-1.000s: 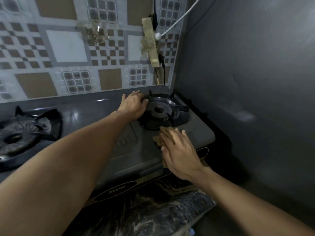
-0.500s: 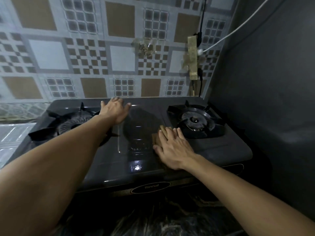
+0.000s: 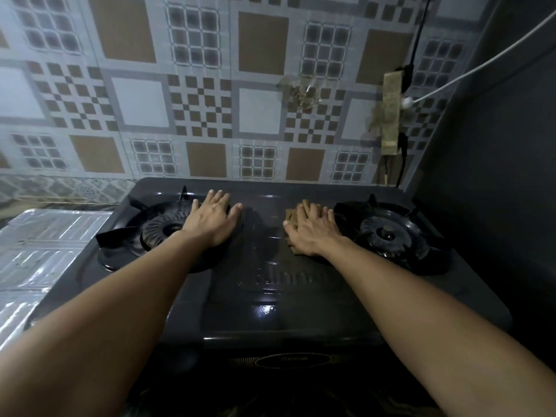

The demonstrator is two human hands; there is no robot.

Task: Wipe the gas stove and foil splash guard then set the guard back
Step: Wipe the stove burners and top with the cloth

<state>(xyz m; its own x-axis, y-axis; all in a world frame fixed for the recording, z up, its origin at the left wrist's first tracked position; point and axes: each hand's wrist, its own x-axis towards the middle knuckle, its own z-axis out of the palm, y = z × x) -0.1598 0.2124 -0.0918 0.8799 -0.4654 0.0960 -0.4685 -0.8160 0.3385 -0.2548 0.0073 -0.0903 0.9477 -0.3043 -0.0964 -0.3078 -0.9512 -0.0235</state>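
Observation:
A dark two-burner gas stove [image 3: 270, 299] fills the middle of the view. My left hand [image 3: 213, 219] lies flat, fingers spread, on the stove top at the right rim of the left burner [image 3: 162, 230]. My right hand [image 3: 313, 230] presses a brownish cloth [image 3: 296, 210] flat on the stove top, just left of the right burner [image 3: 388, 233]. The cloth shows beyond my fingertips and under my palm. The foil splash guard [image 3: 45, 251] lies flat on the counter to the left of the stove.
A patterned tiled wall [image 3: 210, 100] stands right behind the stove. A dark wall [image 3: 496, 176] closes the right side. A taped power strip [image 3: 391, 112] with a white cable [image 3: 481, 64] hangs at the back right corner.
My right hand has slid the cloth from the stove's front right toward the back middle, beside the right burner. My left hand moved from the right burner to the left burner's rim.

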